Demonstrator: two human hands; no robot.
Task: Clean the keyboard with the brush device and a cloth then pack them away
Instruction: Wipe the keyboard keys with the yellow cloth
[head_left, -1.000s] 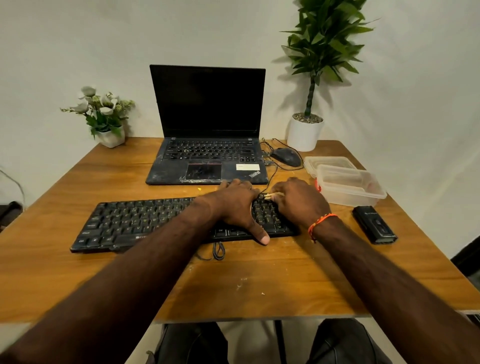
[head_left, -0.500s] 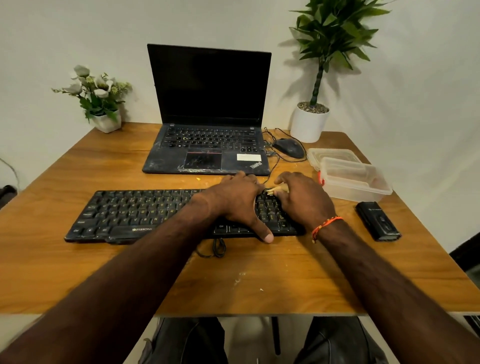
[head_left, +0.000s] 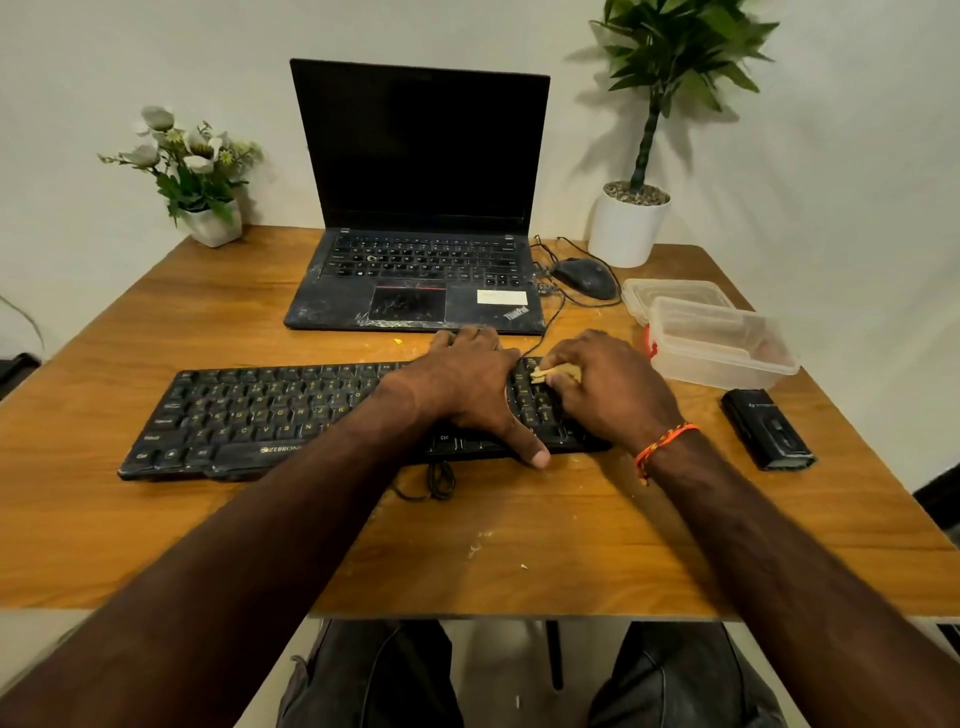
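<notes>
A black keyboard (head_left: 260, 415) lies across the wooden table (head_left: 519, 545). My left hand (head_left: 467, 384) rests flat on its right half, fingers spread, thumb at the front edge. My right hand (head_left: 608, 384) is over the keyboard's right end and pinches a small yellowish cloth (head_left: 553, 373) against the keys. A black brush device (head_left: 766, 428) lies on the table to the right of the keyboard. Most of the cloth is hidden under my fingers.
An open laptop (head_left: 421, 270) stands behind the keyboard, with a mouse (head_left: 584, 278) and cables beside it. A clear plastic box (head_left: 722, 345) and its lid (head_left: 675, 293) sit at right. A potted plant (head_left: 631, 218) and a flower pot (head_left: 208, 218) stand at the back corners.
The camera view shifted slightly. My right hand with the cloth has stayed on the keyboard's right end with small rubbing motion; my left hand has stayed in place.
</notes>
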